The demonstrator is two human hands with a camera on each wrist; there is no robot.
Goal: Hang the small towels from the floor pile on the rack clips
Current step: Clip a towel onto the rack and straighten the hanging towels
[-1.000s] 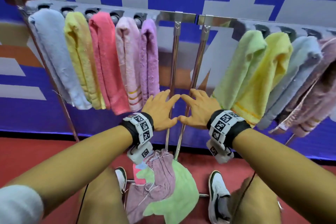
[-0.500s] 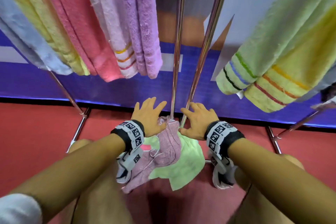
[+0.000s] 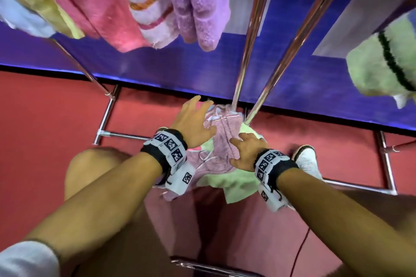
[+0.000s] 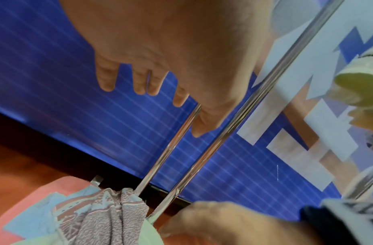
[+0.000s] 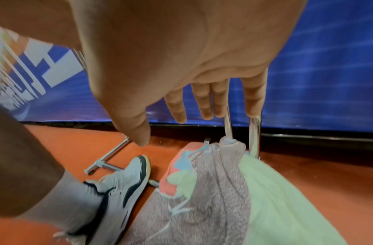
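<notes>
Pictured at the foot of the rack poles: pink towel draped atop the floor pile, long axis running from the poles back toward the knees. Left hand and right hand spread open just above it, empty, flanking it; neither clearly the nearer.
</notes>
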